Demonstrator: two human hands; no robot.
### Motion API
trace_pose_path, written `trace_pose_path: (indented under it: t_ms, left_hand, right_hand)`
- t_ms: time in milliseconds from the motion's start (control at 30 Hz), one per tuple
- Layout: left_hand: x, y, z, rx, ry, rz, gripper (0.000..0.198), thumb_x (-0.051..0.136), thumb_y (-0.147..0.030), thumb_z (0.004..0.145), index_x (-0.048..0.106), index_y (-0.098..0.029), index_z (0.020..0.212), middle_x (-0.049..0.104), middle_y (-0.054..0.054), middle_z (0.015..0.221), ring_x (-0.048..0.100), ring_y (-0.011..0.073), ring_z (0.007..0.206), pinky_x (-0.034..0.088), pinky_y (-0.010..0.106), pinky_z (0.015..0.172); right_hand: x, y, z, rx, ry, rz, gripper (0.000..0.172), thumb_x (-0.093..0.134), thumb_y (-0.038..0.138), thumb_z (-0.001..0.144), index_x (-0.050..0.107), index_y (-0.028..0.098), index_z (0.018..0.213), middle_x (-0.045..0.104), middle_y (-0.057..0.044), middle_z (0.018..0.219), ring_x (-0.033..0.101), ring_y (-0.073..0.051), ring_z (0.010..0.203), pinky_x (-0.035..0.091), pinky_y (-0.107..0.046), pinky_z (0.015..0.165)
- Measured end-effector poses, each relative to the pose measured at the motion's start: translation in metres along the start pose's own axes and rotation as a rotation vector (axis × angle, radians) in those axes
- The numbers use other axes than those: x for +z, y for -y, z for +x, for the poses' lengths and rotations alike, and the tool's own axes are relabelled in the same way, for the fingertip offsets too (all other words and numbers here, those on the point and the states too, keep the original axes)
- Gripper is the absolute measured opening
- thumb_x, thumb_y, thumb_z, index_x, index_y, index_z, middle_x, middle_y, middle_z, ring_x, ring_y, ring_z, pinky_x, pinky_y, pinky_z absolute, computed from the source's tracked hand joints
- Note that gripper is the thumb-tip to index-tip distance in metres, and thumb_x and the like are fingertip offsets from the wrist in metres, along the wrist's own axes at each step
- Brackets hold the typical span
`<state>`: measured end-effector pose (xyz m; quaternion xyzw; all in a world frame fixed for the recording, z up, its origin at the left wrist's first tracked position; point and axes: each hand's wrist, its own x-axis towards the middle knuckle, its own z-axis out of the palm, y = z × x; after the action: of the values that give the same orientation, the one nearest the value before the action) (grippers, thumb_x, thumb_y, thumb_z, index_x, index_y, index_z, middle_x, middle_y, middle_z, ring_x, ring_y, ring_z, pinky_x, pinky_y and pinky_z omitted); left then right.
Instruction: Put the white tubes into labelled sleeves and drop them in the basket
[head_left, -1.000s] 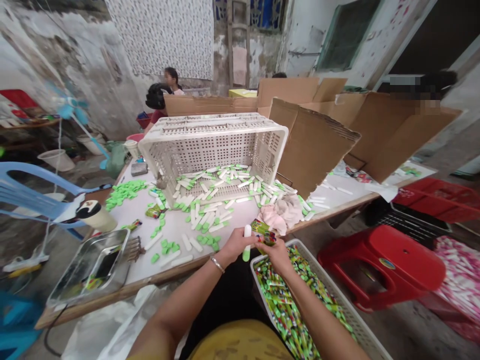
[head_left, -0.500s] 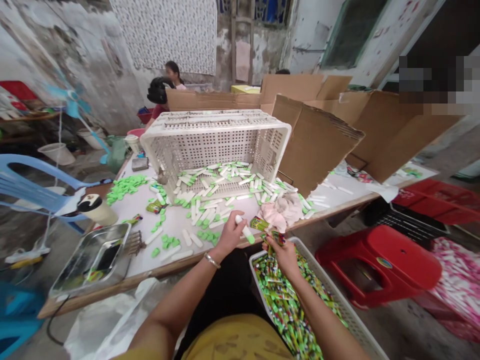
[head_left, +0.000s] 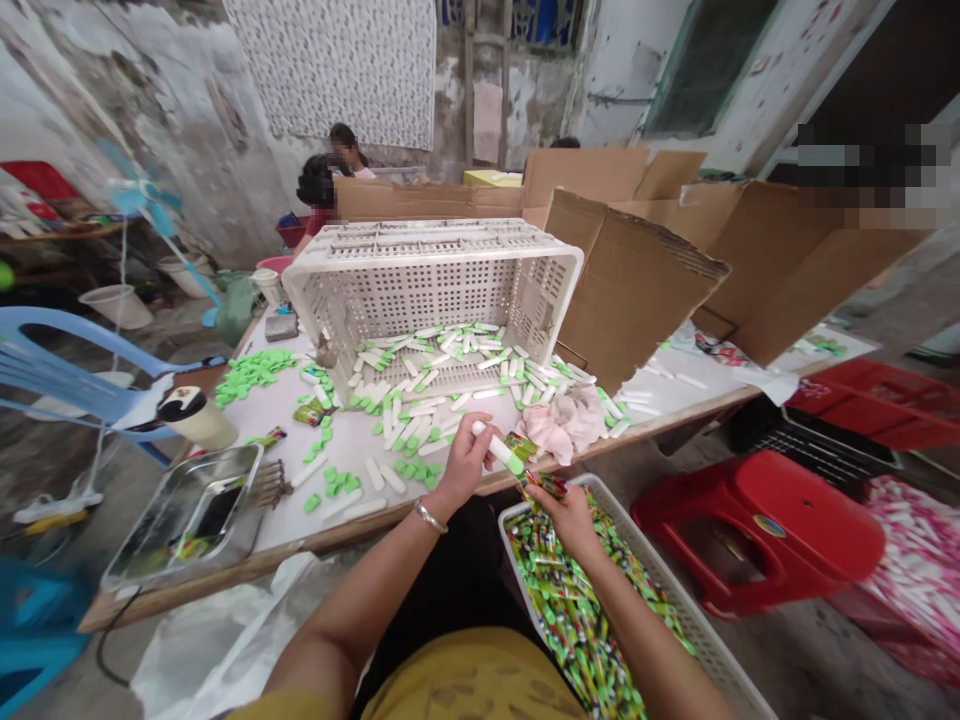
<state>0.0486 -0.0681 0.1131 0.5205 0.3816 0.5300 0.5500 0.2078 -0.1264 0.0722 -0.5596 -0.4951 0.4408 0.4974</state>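
White plastic tube with green end (head_left: pixel 496 452) at 12 o'clock, gripped in closed left hand (head_left: pixel 466 465) | printed green packets (head_left: pixel 541 472) pinched in right hand (head_left: pixel 571 522), just beside tube | white plastic basket (head_left: pixel 679 600) of wrapped sticks (head_left: pixel 577 610) at 4 o'clock | tipped white crate (head_left: pixel 431 290) over loose tubes (head_left: pixel 420 400) at 12 o'clock | white table (head_left: pixel 349 445) at 11 o'clock

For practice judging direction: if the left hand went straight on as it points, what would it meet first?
Probably the loose white tubes on the table ahead of the left hand, though depth is unclear.
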Motion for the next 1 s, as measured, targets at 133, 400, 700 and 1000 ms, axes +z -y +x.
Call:
trace_pose_path:
  t_ms: [133,400,700,1000]
  left_hand:
    - [0.001,0.004,-0.003,-0.045,0.146,0.032,0.029,0.047,-0.041,0.081,0.042,-0.018,0.098,0.057,-0.001,0.077,0.043,0.0039,0.046,0.037,0.017,0.043]
    - [-0.002,0.006,-0.006,-0.098,0.169,0.086,0.03,0.047,-0.043,0.08,0.043,-0.018,0.096,0.055,-0.002,0.076,0.045,0.005,0.047,0.039,0.019,0.047]
    - [0.0,0.018,-0.018,-0.028,0.124,0.39,0.019,0.039,-0.037,0.084,0.045,-0.019,0.089,0.044,-0.005,0.065,0.042,0.009,0.057,0.034,0.02,0.056]
    - [0.008,0.019,-0.033,-0.02,0.188,0.434,0.018,0.037,-0.036,0.086,0.044,-0.02,0.09,0.051,-0.004,0.066,0.05,0.0115,0.06,0.037,0.021,0.058]
  right_hand:
    - [0.002,0.006,0.001,0.031,0.072,0.082,0.018,0.07,0.035,0.063,0.069,0.018,0.067,0.066,0.001,0.063,0.056,-0.017,0.062,0.044,-0.029,0.064]
    - [0.003,0.016,-0.002,0.308,0.214,0.438,0.033,0.076,0.038,0.056,0.068,0.015,0.08,0.069,-0.005,0.073,0.063,-0.019,0.064,0.048,-0.032,0.064]
    - [0.003,0.017,0.0,0.359,0.218,0.382,0.032,0.078,0.033,0.052,0.069,0.014,0.076,0.069,-0.005,0.066,0.062,-0.018,0.059,0.049,-0.029,0.06]
    - [0.001,0.024,0.006,0.311,0.264,0.373,0.032,0.078,0.035,0.053,0.069,0.014,0.076,0.068,-0.004,0.066,0.061,-0.016,0.059,0.048,-0.029,0.06]
